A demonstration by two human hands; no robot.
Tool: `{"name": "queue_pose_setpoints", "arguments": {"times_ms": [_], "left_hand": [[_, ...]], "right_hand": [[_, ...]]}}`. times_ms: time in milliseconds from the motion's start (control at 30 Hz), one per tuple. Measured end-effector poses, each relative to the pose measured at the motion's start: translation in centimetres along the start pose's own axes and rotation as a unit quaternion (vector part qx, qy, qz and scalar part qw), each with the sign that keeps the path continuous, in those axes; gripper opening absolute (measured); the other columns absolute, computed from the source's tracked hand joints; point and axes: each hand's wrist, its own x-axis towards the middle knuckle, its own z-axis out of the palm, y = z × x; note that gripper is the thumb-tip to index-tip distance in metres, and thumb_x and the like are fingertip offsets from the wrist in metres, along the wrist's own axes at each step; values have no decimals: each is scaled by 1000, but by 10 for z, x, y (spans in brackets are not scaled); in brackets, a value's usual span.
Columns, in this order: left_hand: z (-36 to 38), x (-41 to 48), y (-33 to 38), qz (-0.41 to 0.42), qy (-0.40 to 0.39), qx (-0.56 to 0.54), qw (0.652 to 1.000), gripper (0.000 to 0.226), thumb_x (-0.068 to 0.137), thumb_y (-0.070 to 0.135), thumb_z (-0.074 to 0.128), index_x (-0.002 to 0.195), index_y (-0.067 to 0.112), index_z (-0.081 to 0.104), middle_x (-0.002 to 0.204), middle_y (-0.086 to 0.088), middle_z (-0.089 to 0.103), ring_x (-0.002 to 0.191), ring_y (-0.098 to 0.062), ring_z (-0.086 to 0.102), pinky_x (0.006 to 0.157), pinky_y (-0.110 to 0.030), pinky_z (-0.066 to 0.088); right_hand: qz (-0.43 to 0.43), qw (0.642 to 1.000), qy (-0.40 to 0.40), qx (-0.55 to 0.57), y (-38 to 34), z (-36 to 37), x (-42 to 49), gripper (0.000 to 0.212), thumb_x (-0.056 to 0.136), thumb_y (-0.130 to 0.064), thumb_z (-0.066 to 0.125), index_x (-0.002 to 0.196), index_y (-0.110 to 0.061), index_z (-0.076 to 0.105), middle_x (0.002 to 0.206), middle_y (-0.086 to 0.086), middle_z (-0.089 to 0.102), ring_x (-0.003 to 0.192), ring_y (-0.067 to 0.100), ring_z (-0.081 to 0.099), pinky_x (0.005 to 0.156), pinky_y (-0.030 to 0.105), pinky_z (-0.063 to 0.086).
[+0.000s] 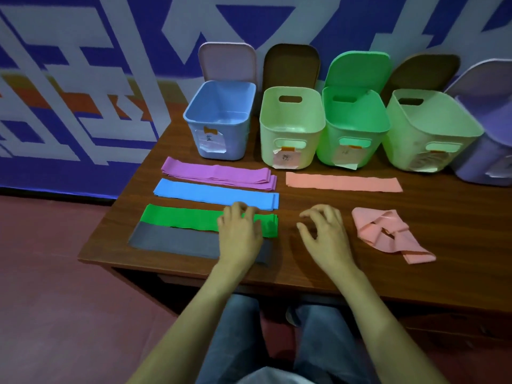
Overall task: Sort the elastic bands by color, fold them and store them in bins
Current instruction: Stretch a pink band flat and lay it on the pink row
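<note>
The crumpled pink band (388, 234) lies just right of my right hand (322, 234), its long axis slanting to the near right. This nearer hand hovers loose and holds nothing. My left hand (241, 234) rests on the green band (180, 217); I cannot tell if it pinches. The handwriting on the paper labels (212, 142) on the bins (238, 145) is unreadable.

Reaches both bare forearms forward, side by side. Holds left hand (239, 234) palm down, fingers bent, grip unclear; holds right hand (322, 234) palm down, fingers loosely curled, empty.
</note>
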Motion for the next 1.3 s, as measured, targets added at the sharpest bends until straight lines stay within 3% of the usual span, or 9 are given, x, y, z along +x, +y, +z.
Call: {"name": "queue_pose_setpoints", "arguments": {"times_ms": [233, 533, 767, 833, 933, 1000, 1133, 1233, 1300], "left_hand": [[42, 9, 112, 164, -111, -79, 977, 33, 90, 24, 53, 121, 12, 57, 126, -10, 48, 114, -29, 45, 92, -40, 38], [94, 14, 172, 121, -239, -173, 948, 63, 92, 37, 53, 145, 19, 25, 141, -7, 35, 127, -25, 40, 102, -39, 39], [104, 36, 166, 47, -185, -260, 947, 17, 96, 19, 48, 103, 13, 62, 112, -1, 54, 102, -15, 54, 84, -22, 41], [90, 45, 165, -125, -184, -412, 884, 16, 97, 21, 46, 101, 13, 59, 108, -4, 58, 100, -18, 56, 87, -30, 46], [67, 61, 150, -359, -201, -611, 676, 16, 97, 14, 41, 109, 11, 50, 103, -9, 55, 97, -23, 58, 79, -36, 53], [61, 68, 132, -363, -196, -572, 709, 19, 96, 14, 42, 113, 13, 49, 105, -10, 55, 92, -22, 58, 70, -33, 53], [63, 68, 99, -236, -188, -361, 882, 25, 92, 16, 52, 116, 14, 47, 118, -13, 54, 93, -22, 56, 73, -33, 49], [66, 59, 92, -126, -169, -279, 937, 47, 87, 19, 64, 128, 13, 42, 133, -10, 39, 115, -24, 48, 98, -38, 45], [66, 49, 95, -80, -136, -253, 955, 53, 84, 17, 66, 130, 13, 40, 136, -9, 32, 125, -25, 39, 103, -36, 39]], "right_hand": [[132, 989, 61, -42, 87, -56, -13, 25, 84, -14, 63, 109, -13, 62, 118, 10, 53, 117, 27, 42, 98, 41, 36], [283, 958, 12, -41, 159, -72, -31, 42, 87, -21, 60, 127, -13, 51, 133, 11, 45, 126, 30, 34, 105, 41, 32], [281, 948, 124, 84, 164, -72, -36, 4, 88, -16, 61, 90, -13, 61, 104, 1, 55, 99, 22, 53, 83, 35, 45], [273, 931, 195, 144, 157, -78, -33, 4, 90, -16, 58, 90, -20, 58, 99, -3, 55, 93, 17, 56, 76, 28, 46], [225, 933, 222, 174, 150, -87, -25, 9, 90, -15, 58, 92, -24, 56, 100, -4, 57, 92, 10, 56, 70, 15, 46], [205, 950, 157, 174, 150, -90, -22, 12, 89, -14, 60, 89, -26, 58, 99, -9, 55, 93, 7, 55, 67, 16, 49], [211, 965, -100, 122, 154, -86, -18, 11, 87, -39, 58, 78, -33, 62, 101, -15, 53, 97, -1, 50, 80, 19, 43], [230, 965, -34, 119, 149, -81, -13, 34, 89, -50, 48, 69, -27, 62, 82, -9, 61, 81, 7, 58, 72, 28, 44], [230, 971, 26, 65, 145, -79, -6, 23, 91, -37, 53, 74, -23, 61, 85, -6, 59, 83, 12, 59, 71, 28, 46]]}}
